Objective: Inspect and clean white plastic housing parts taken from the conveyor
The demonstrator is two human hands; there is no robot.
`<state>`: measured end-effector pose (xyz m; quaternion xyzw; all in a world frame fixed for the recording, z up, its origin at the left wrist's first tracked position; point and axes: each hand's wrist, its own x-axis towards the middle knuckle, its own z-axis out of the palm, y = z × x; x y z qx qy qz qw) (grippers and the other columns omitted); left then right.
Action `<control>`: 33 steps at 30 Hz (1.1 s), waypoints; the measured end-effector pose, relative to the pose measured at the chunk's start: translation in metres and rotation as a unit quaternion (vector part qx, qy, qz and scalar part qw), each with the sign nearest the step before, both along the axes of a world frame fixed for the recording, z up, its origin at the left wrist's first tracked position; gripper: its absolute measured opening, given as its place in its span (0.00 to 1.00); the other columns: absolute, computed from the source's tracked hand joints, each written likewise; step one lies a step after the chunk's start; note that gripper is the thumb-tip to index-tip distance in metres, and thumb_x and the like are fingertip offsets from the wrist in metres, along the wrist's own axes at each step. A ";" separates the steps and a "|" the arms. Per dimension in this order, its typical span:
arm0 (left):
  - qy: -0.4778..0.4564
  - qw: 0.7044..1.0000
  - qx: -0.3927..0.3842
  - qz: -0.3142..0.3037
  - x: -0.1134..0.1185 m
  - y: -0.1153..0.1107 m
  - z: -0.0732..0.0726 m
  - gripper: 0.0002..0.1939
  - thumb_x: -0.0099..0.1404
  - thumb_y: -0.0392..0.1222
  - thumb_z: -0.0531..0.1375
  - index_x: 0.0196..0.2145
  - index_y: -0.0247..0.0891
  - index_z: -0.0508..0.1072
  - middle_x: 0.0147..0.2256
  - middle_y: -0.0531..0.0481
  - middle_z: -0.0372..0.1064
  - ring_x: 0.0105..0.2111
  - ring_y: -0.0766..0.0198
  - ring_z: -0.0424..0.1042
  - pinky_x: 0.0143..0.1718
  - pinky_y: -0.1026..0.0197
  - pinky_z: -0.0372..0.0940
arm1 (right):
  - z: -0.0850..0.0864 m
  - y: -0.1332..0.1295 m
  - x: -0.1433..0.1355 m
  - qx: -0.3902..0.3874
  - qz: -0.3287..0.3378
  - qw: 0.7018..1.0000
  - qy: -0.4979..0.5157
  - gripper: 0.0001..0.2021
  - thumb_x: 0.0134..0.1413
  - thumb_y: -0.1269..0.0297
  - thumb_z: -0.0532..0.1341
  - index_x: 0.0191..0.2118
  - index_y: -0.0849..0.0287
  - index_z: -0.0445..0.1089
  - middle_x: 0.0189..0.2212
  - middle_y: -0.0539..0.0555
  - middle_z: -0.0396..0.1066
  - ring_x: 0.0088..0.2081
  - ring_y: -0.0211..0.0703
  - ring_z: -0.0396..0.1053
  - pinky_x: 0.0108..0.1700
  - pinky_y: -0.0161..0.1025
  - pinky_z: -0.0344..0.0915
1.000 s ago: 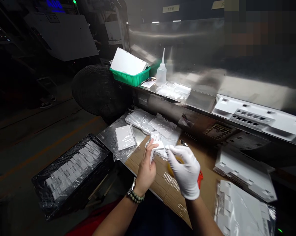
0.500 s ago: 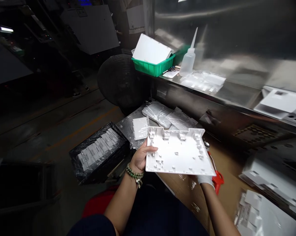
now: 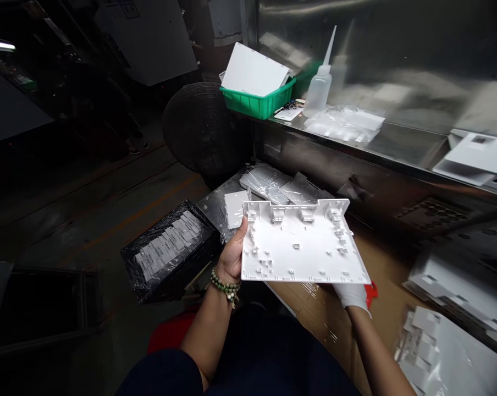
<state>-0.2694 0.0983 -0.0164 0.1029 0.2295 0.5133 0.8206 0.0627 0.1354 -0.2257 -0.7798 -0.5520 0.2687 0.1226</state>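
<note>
A white plastic panel (image 3: 302, 247) is held up in front of me, its inner side with clips and ribs facing me. My left hand (image 3: 232, 254), bare with a green bead bracelet, grips the panel's left edge. My right hand (image 3: 349, 294), in a white glove, is under the lower right of the panel; its fingers are hidden behind it. Red-handled scissors (image 3: 371, 292) lie partly hidden beside the glove.
A black-lined box (image 3: 170, 247) of white parts stands at left. Bagged parts (image 3: 265, 180) lie behind the panel. The shelf (image 3: 413, 148) bears a green basket (image 3: 259, 103) and a bottle (image 3: 318, 91). More white panels (image 3: 450, 352) are at right.
The panel has risen slightly in view and covers more of the scissors. My left thumb has moved from the panel's inner face to its left edge.
</note>
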 end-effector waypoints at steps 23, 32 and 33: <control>0.001 0.999 -0.001 0.046 -0.004 -0.009 -0.001 0.33 0.78 0.57 0.41 0.73 0.38 0.52 0.64 0.37 0.64 0.67 0.45 0.60 0.69 0.39 0.49 | -0.035 -0.061 0.085 -0.044 -0.245 0.959 0.136 0.25 0.36 0.55 0.67 0.43 0.63 0.74 0.35 0.65 0.76 0.39 0.62 0.75 0.40 0.52 0.71; 0.009 0.996 -0.031 0.085 -0.036 -0.039 -0.013 0.35 0.75 0.58 0.51 0.72 0.37 0.53 0.63 0.34 0.65 0.64 0.41 0.64 0.67 0.39 0.55 | 0.021 -0.108 0.095 0.006 -0.209 0.759 0.616 0.26 0.42 0.50 0.69 0.51 0.46 0.71 0.37 0.53 0.77 0.22 0.34 0.63 0.16 0.28 0.54; 0.020 0.994 -0.048 0.101 -0.043 -0.046 -0.017 0.36 0.74 0.57 0.54 0.72 0.36 0.54 0.63 0.33 0.66 0.63 0.41 0.66 0.66 0.39 0.57 | 0.028 -0.107 0.093 -0.018 -0.206 0.731 0.650 0.29 0.41 0.52 0.72 0.52 0.44 0.71 0.35 0.52 0.77 0.22 0.34 0.65 0.16 0.27 0.54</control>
